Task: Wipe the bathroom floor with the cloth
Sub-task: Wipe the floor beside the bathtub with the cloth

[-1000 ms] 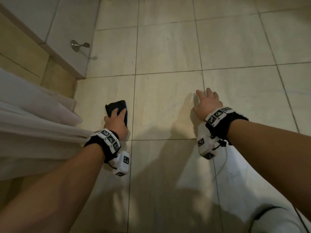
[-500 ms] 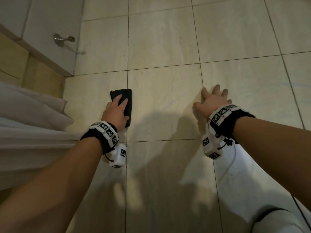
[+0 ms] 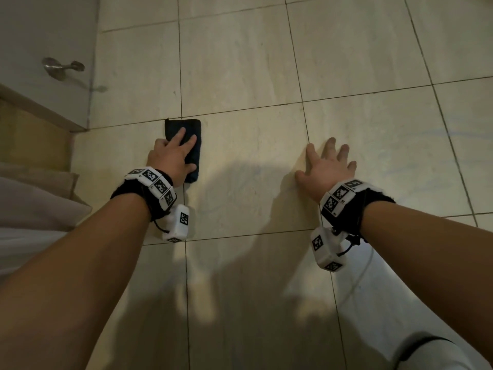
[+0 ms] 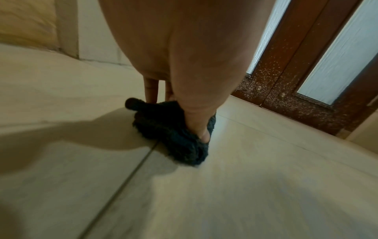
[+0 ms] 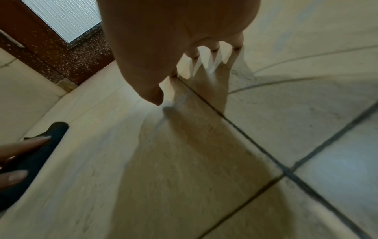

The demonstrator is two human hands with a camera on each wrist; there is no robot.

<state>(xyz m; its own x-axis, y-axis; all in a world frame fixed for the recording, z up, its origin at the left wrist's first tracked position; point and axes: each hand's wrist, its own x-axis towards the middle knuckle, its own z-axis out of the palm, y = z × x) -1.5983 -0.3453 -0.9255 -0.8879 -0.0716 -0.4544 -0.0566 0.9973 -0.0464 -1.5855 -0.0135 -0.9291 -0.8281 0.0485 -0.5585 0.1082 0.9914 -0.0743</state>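
Dark, fuzzy pile is what the cloth [image 3: 186,145] shows in the left wrist view, folded into a thick pad and lying flat on the tiled floor [image 3: 240,62], straddling a grout line near the floor's left edge by the door [image 3: 48,36]. The left hand [image 3: 170,158] lies on top, fingers stretched out straight and pressing down, thumb along the pad's right side; nothing is curled round it. The right hand [image 3: 326,166] is planted on bare tile well to the right, fingers splayed and relaxed, holding nothing, likely bracing the body. The cloth looks soft, light and limp, so it will probably bunch or unfold if dragged by one corner. A flat palm over its middle seems the best hold. Smooth tile should let it glide easily.
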